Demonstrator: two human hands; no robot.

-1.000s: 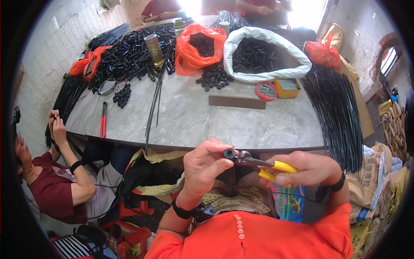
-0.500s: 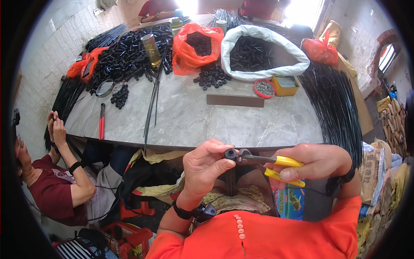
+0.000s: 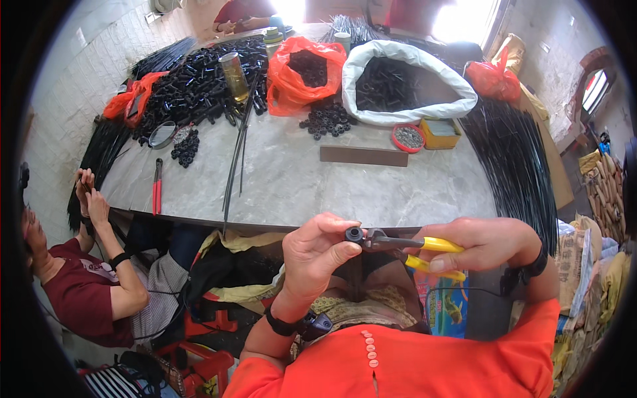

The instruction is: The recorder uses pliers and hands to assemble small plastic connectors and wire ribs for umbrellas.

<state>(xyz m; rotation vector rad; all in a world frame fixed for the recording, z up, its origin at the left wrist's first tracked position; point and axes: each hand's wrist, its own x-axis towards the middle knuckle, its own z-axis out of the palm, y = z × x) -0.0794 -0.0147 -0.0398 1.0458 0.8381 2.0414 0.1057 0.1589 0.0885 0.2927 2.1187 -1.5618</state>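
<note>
My left hand (image 3: 318, 255) pinches a small black ring-shaped plastic part (image 3: 353, 235) between thumb and fingers, its round hole facing up. In my right hand (image 3: 481, 244) are pliers (image 3: 431, 247) with yellow handles, gripped so that the handles stand a little apart. The dark head of the pliers points left and meets the side of the black part. Whether the jaws bite on anything there is too small to tell. Both hands are just in front of the table's near edge, above my lap.
On the grey table (image 3: 285, 186) lie a dark flat bar (image 3: 363, 156), red-handled pliers (image 3: 157, 189), a red dish of small metal pieces (image 3: 408, 138) and a white sack of black parts (image 3: 352, 99). Long black strips (image 3: 514, 166) cover the right side. A co-worker (image 3: 86, 285) sits at left.
The pliers' handles have come slightly closer together and tilted up a little. My left hand and the black part stay almost in place. The co-worker's hands at left have shifted slightly.
</note>
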